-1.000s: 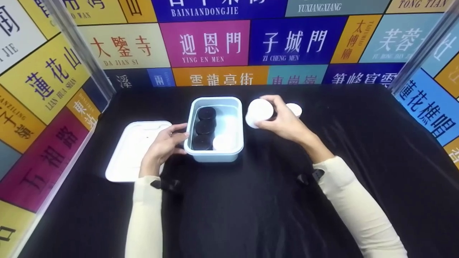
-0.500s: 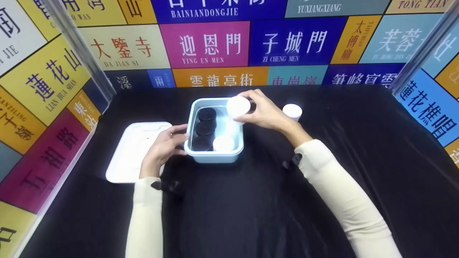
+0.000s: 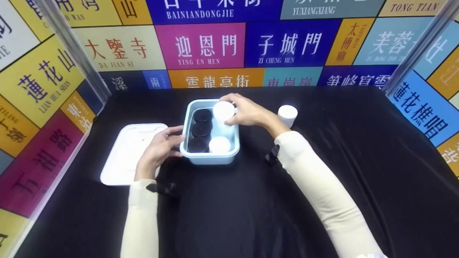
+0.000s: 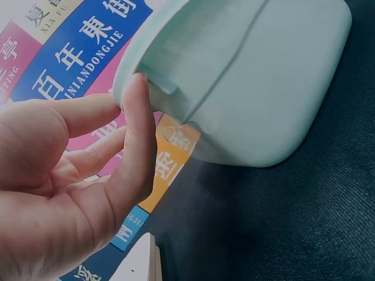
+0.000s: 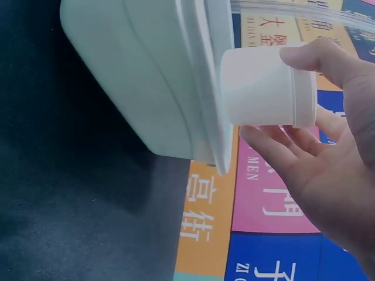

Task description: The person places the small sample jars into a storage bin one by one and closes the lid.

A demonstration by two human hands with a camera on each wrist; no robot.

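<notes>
Panels of coloured lettering (image 3: 204, 46) rise behind and beside a bench (image 3: 222, 218) covered in black cloth, and a person in pale sleeves (image 3: 319, 190) reaches across it with both hands, set apart on either side of a pale blue-green container (image 3: 211, 160). The left hand (image 3: 157, 148) pinches the container's rim between thumb and finger. The right hand (image 3: 247, 111) has its thumb and fingers curled round the top of a white jar (image 3: 223, 110), lid end up, holding it at the far part of the opening on that hand's side; whether the jar touches the rim, I cannot tell. Inside the container, along the side nearest the left hand, three black round pieces (image 3: 200, 129) stand in a row. A second white jar (image 3: 219, 144) sits in the near corner on the right hand's side, just beside the nearest black piece. Beyond the right wrist a third white jar (image 3: 288, 112) stands upright on the cloth, partly hidden by the forearm. Left of the left hand, a white lid (image 3: 123, 154) lies flat.
</notes>
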